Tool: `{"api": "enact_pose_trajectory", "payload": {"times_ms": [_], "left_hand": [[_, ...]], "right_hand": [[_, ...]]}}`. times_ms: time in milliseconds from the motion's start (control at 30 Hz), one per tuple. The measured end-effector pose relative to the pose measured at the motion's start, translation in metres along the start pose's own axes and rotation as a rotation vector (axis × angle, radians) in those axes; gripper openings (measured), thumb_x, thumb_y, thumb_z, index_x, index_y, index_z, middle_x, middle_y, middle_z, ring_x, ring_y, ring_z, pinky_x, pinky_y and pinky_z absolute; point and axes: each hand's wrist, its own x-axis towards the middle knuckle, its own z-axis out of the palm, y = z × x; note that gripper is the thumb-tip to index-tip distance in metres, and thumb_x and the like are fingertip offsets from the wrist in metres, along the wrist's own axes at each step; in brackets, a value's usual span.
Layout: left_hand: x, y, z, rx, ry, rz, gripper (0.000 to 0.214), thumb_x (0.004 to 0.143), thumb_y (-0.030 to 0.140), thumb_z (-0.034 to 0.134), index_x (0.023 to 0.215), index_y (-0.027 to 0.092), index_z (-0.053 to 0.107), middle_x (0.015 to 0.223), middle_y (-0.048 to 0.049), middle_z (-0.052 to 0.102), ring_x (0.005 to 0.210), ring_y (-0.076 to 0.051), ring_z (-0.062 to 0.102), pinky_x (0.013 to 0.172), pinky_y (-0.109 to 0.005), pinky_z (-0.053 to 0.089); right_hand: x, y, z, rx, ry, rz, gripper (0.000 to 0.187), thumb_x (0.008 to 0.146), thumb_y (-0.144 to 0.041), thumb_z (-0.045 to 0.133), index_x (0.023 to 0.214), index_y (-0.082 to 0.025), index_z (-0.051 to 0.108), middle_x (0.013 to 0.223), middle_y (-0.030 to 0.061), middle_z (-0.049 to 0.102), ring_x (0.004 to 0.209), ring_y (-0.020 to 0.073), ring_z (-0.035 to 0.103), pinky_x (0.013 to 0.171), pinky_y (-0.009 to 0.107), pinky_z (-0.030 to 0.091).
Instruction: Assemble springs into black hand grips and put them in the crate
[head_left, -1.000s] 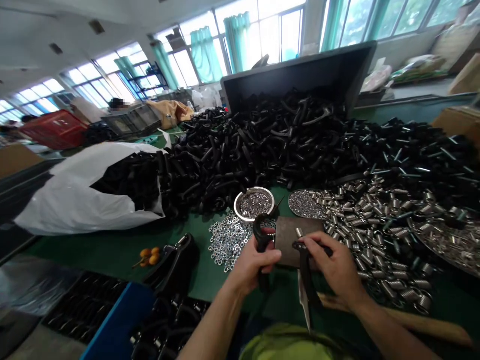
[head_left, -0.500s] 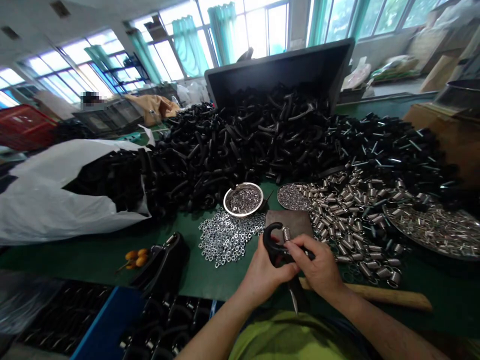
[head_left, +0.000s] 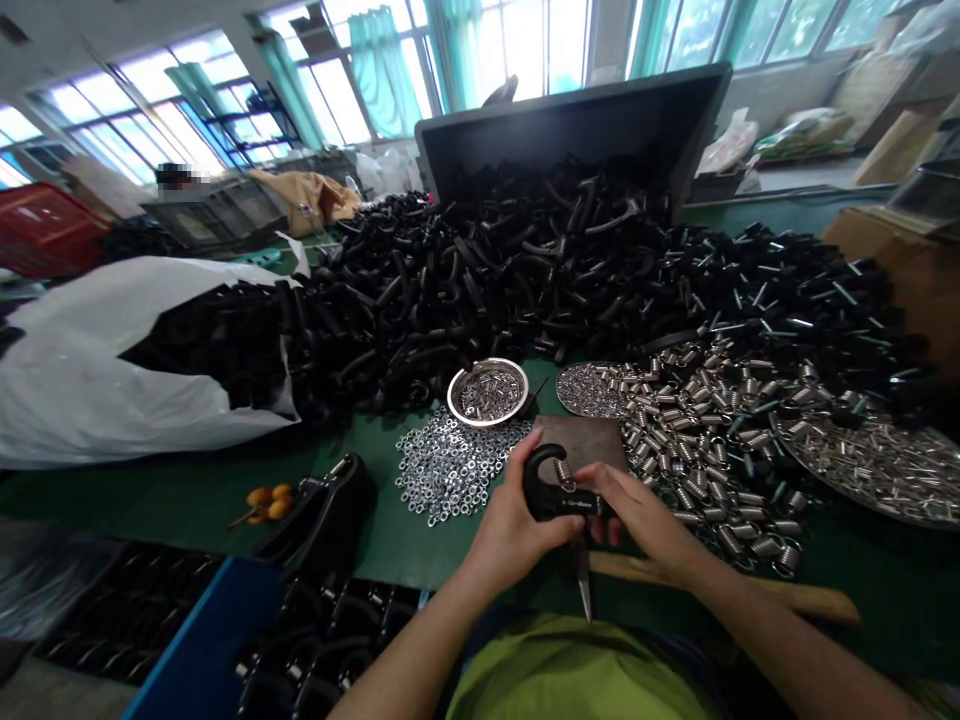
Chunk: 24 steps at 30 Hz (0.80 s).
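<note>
Both my hands meet over a black hand-grip handle (head_left: 553,490) with a small metal spring at its curved top. My left hand (head_left: 516,522) is closed round the handle's left side. My right hand (head_left: 637,512) grips its right end, fingers curled under it. They hover just in front of a brown metal block (head_left: 592,437) on the green table (head_left: 225,500). A thin metal blade hangs down below the hands.
A huge heap of black handles (head_left: 525,280) spills from a tipped black crate (head_left: 600,120). A steel bowl of small parts (head_left: 488,391), loose nuts (head_left: 442,465), a spread of springs (head_left: 697,430), a white bag (head_left: 82,380), a wooden handle (head_left: 780,595) and a blue bin (head_left: 202,660) surround me.
My hands brought the two black pieces together from either side of the brown block into one assembly, now held slightly lower and nearer my body. My view shifted a little.
</note>
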Motion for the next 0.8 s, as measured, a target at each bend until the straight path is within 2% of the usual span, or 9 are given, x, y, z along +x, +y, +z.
{"api": "enact_pose_trajectory", "payload": {"times_ms": [67, 100, 167, 233, 300, 500, 600, 700, 800], "left_hand": [[-0.002, 0.001, 0.002, 0.108, -0.07, 0.006, 0.087, 0.061, 0.016, 0.072, 0.136, 0.03, 0.03, 0.1, -0.0006, 0.061, 0.081, -0.018, 0.06, 0.075, -0.031, 0.047], [-0.003, 0.001, 0.003, 0.132, -0.082, 0.006, 0.085, 0.061, 0.017, 0.072, 0.135, 0.03, 0.033, 0.102, -0.0009, 0.061, 0.083, -0.019, 0.06, 0.076, -0.031, 0.047], [-0.005, -0.003, 0.008, 0.122, -0.044, 0.002, 0.081, 0.062, 0.018, 0.072, 0.133, 0.029, 0.035, 0.104, -0.0021, 0.061, 0.089, -0.02, 0.059, 0.079, -0.031, 0.047], [-0.007, -0.008, 0.012, 0.068, 0.032, 0.004, 0.08, 0.062, 0.019, 0.072, 0.132, 0.027, 0.034, 0.107, -0.0036, 0.06, 0.094, -0.021, 0.058, 0.082, -0.032, 0.046], [-0.01, -0.014, 0.014, 0.047, 0.07, 0.014, 0.08, 0.061, 0.019, 0.073, 0.131, 0.026, 0.034, 0.109, -0.0044, 0.059, 0.097, -0.021, 0.057, 0.084, -0.032, 0.045], [-0.012, -0.025, 0.01, 0.084, -0.068, 0.041, 0.078, 0.059, 0.019, 0.074, 0.126, 0.024, 0.035, 0.103, -0.0039, 0.059, 0.091, -0.02, 0.059, 0.081, -0.031, 0.046], [-0.002, -0.031, 0.013, 0.057, -0.099, 0.032, 0.079, 0.061, 0.019, 0.073, 0.127, 0.024, 0.031, 0.103, -0.0029, 0.059, 0.089, -0.019, 0.059, 0.081, -0.031, 0.045], [0.018, -0.039, 0.017, 0.091, -0.1, 0.018, 0.08, 0.062, 0.023, 0.074, 0.129, 0.023, 0.031, 0.103, -0.0033, 0.059, 0.09, -0.019, 0.059, 0.082, -0.032, 0.045], [0.046, -0.044, 0.013, 0.272, -0.06, 0.107, 0.069, 0.063, 0.03, 0.075, 0.124, 0.022, 0.043, 0.108, -0.0063, 0.058, 0.099, -0.023, 0.056, 0.087, -0.036, 0.043]], "right_hand": [[0.005, -0.004, 0.002, 0.065, -0.131, 0.01, 0.042, 0.087, -0.054, 0.042, 0.099, -0.017, 0.058, 0.088, 0.0044, 0.064, 0.074, 0.016, 0.06, 0.053, 0.023, 0.045], [0.007, -0.007, 0.004, 0.062, -0.143, -0.015, 0.039, 0.086, -0.052, 0.046, 0.096, -0.016, 0.059, 0.091, 0.005, 0.065, 0.079, 0.0166, 0.06, 0.059, 0.024, 0.047], [0.009, -0.012, 0.008, -0.016, -0.059, -0.068, 0.033, 0.088, -0.046, 0.046, 0.09, -0.015, 0.059, 0.086, 0.0046, 0.064, 0.08, 0.0166, 0.059, 0.066, 0.026, 0.046], [0.007, -0.015, 0.012, -0.19, 0.084, -0.11, 0.027, 0.089, -0.04, 0.044, 0.084, -0.017, 0.057, 0.079, 0.0034, 0.063, 0.075, 0.0161, 0.058, 0.066, 0.027, 0.044], [0.003, -0.018, 0.015, -0.394, 0.145, -0.164, 0.022, 0.089, -0.035, 0.044, 0.081, -0.018, 0.056, 0.076, 0.0033, 0.062, 0.073, 0.0164, 0.058, 0.064, 0.027, 0.042], [-0.005, -0.025, 0.013, -0.785, 0.02, -0.269, 0.025, 0.089, -0.025, 0.039, 0.094, -0.014, 0.061, 0.084, 0.0111, 0.066, 0.077, 0.0214, 0.062, 0.066, 0.031, 0.043], [0.005, -0.021, 0.008, -0.912, -0.015, -0.289, 0.028, 0.09, -0.023, 0.036, 0.095, -0.013, 0.062, 0.087, 0.012, 0.067, 0.078, 0.0217, 0.063, 0.064, 0.03, 0.042], [0.025, -0.015, -0.004, -1.025, -0.014, -0.223, 0.035, 0.093, -0.032, 0.034, 0.089, -0.015, 0.064, 0.083, 0.0113, 0.068, 0.073, 0.0212, 0.064, 0.062, 0.029, 0.041], [0.049, -0.016, -0.019, -1.161, -0.008, -0.124, 0.038, 0.089, -0.044, 0.041, 0.08, -0.017, 0.066, 0.077, 0.0117, 0.069, 0.07, 0.0234, 0.065, 0.062, 0.031, 0.042]]}}
